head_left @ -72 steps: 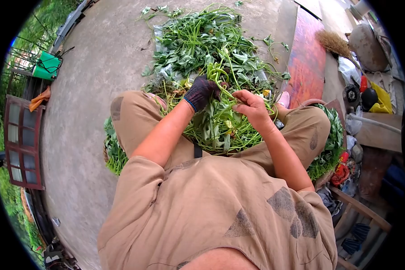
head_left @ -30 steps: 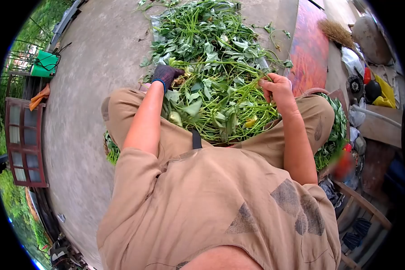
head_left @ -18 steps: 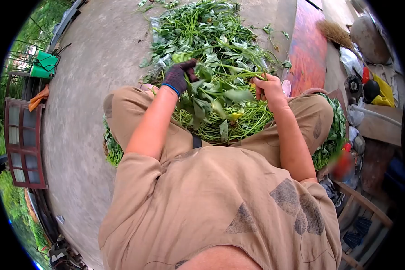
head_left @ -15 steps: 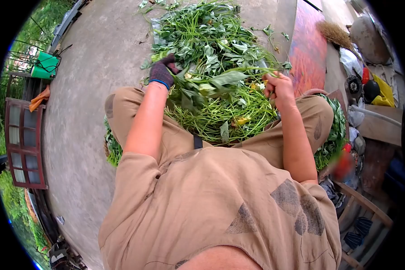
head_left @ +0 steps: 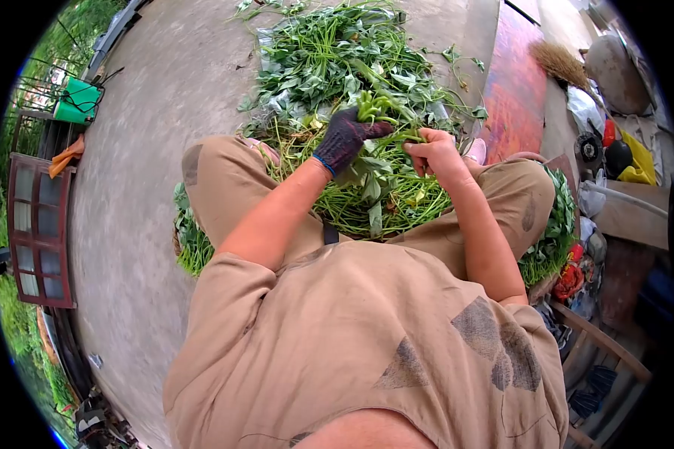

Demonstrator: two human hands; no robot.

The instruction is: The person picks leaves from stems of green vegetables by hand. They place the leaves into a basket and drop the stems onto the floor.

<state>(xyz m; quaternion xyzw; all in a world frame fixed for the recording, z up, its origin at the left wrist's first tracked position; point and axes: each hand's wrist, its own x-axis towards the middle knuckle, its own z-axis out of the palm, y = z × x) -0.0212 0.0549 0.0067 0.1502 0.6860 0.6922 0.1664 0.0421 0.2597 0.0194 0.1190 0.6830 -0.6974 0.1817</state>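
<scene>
The left hand (head_left: 346,142) clutches a bunch (head_left: 375,108) above the pile (head_left: 352,214); the right hand (head_left: 436,155) pinches a stem (head_left: 407,138), seemingly teasing it out, which calls for steady hold.

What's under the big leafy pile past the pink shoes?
A pale, plastic-looking sheet peeks out at the edges of the leafy pile, on the grey floor. Leaves and stems hide the rest.

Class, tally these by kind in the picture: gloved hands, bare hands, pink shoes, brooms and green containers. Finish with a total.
Gloved hand (left): 1
Bare hand (right): 1
Pink shoes, both partly hidden: 2
Broom: 1
Green container: 1
Total: 6
</scene>
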